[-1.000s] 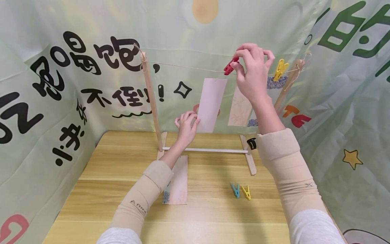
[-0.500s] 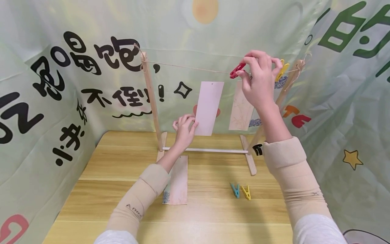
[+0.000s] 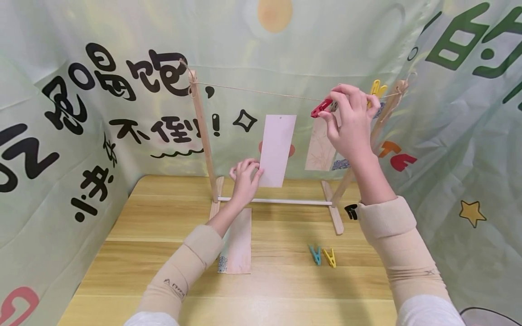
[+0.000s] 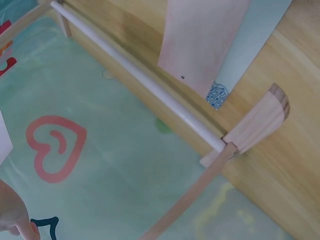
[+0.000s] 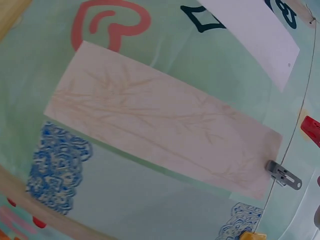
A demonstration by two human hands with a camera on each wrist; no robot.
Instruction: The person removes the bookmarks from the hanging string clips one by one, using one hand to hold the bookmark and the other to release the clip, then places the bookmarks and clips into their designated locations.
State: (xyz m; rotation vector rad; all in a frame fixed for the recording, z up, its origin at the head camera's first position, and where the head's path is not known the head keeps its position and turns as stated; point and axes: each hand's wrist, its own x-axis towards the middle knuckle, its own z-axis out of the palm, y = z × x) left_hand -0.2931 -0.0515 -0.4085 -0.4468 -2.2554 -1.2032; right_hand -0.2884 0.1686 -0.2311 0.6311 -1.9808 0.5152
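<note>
My left hand [image 3: 246,179] pinches the left edge of a pale card strip [image 3: 278,151] with a small hole at its top. The strip stands upright, just below the string [image 3: 244,89]. Between the thumb and fingers of my right hand [image 3: 351,122] is a red clothespin [image 3: 321,108], close to the string. Behind that hand, a pink card with a branch pattern [image 5: 165,120] hangs from a grey clip [image 5: 284,176]. Beside it hangs a card with blue patterned ends [image 5: 140,175], under a yellow clothespin [image 3: 376,89]; my right hand partly covers both in the head view.
Two wooden posts, the left one [image 3: 202,136] in full view, carry the string. A white rod [image 3: 291,201] joins their feet. On the table [image 3: 277,290] lie overlapping card strips [image 3: 239,244], a blue clothespin [image 3: 315,255] and a yellow one [image 3: 329,258].
My right hand has moved down and to the right with the red clothespin. My left hand and the pale strip have sunk a little and shifted slightly left.
</note>
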